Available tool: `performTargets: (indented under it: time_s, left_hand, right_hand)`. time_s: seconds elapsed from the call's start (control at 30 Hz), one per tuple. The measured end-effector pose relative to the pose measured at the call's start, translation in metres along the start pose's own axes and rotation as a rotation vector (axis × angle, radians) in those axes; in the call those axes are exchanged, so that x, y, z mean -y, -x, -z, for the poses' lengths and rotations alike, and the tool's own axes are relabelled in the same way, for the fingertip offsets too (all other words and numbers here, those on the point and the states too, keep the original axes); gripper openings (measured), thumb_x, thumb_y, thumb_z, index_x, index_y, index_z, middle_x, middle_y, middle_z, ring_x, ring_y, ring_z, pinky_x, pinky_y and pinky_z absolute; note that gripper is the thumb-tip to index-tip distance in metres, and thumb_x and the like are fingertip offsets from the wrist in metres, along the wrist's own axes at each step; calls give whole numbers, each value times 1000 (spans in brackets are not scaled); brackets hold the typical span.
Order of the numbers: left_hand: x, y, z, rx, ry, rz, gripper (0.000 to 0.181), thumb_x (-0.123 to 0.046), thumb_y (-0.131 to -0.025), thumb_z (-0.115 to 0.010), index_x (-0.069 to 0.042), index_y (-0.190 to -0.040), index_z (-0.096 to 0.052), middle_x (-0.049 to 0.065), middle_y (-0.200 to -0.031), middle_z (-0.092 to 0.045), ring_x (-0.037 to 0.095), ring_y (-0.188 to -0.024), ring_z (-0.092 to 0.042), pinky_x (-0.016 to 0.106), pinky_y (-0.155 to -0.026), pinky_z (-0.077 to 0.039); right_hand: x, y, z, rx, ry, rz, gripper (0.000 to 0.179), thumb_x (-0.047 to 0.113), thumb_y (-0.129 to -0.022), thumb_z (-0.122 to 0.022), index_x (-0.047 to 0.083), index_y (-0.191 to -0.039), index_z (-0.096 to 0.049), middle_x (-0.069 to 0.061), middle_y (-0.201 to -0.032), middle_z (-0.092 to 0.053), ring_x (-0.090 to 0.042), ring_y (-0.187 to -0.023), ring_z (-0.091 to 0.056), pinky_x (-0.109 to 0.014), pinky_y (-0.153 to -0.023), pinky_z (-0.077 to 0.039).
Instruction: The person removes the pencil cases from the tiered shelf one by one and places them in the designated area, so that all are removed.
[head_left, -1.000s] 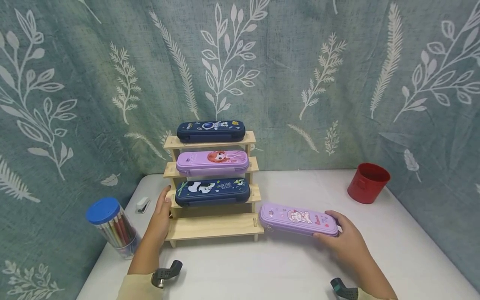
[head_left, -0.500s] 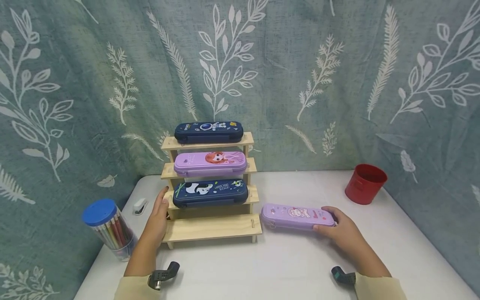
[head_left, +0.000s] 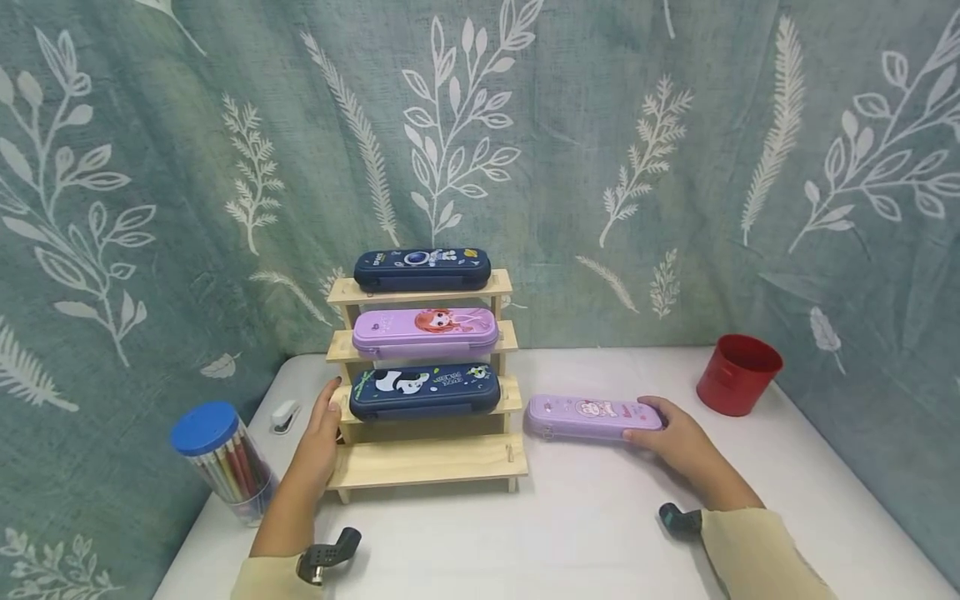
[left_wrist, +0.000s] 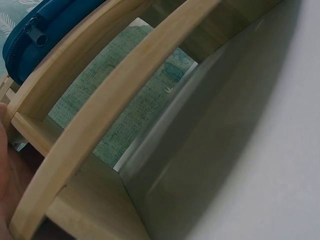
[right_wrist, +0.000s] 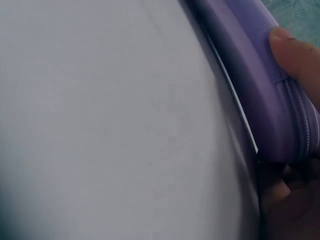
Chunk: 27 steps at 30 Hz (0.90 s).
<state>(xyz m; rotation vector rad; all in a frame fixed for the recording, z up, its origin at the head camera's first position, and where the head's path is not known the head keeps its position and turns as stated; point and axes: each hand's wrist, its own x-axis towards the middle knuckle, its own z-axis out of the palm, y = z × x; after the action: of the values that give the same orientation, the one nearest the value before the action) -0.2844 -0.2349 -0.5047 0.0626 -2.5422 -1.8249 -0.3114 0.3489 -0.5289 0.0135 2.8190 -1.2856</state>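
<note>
A wooden tiered rack (head_left: 431, 461) stands left of centre on the white table. My left hand (head_left: 318, 429) rests against its left side, fingers pointing up; the left wrist view shows only part of that hand at its edge. My right hand (head_left: 670, 435) grips the right end of a lilac pencil case (head_left: 573, 419) with a cartoon print, thumb in front, as the right wrist view shows. The case is right of the rack, apart from it, low over or on the table. A navy panda pencil case (head_left: 423, 392), a purple girl-print case (head_left: 425, 332) and a navy astronaut case (head_left: 422, 269) lie on the upper tiers.
A clear tub of pencils with a blue lid (head_left: 205, 429) stands left of my left forearm. Behind it lies a small white stapler (head_left: 285, 415). A red cup (head_left: 738, 375) stands at the back right. A patterned green curtain (head_left: 555, 167) hangs behind the table.
My right hand has moved the lilac pencil case slightly away from me, and the case now lies straighter, less slanted. My left hand stays at the rack's side.
</note>
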Motion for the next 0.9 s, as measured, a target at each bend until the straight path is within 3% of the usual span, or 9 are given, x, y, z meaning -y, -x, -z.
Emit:
performTargets:
  time_s: [0.4, 0.9]
  left_hand:
    - [-2, 1, 3, -2, 2, 5, 59, -54, -112, -16, -41, -168, -5, 5, -177, -5, 39, -163, 1, 69, -126, 0]
    - [2, -2, 0, 13, 34, -12, 57, -53, -113, -17, -44, -168, -5, 4, -177, -3, 36, -163, 3, 69, -126, 2]
  right_hand:
    - [-6, -26, 3, 17, 74, -6, 109, 59, -86, -81, 10, -166, -27, -29, -166, -31, -53, -153, -26, -72, -121, -22]
    - [-4, -25, -1, -4, 92, -73, 111, 57, -91, -76, 18, -170, -8, -26, -172, -16, -54, -156, -13, -72, -122, -16]
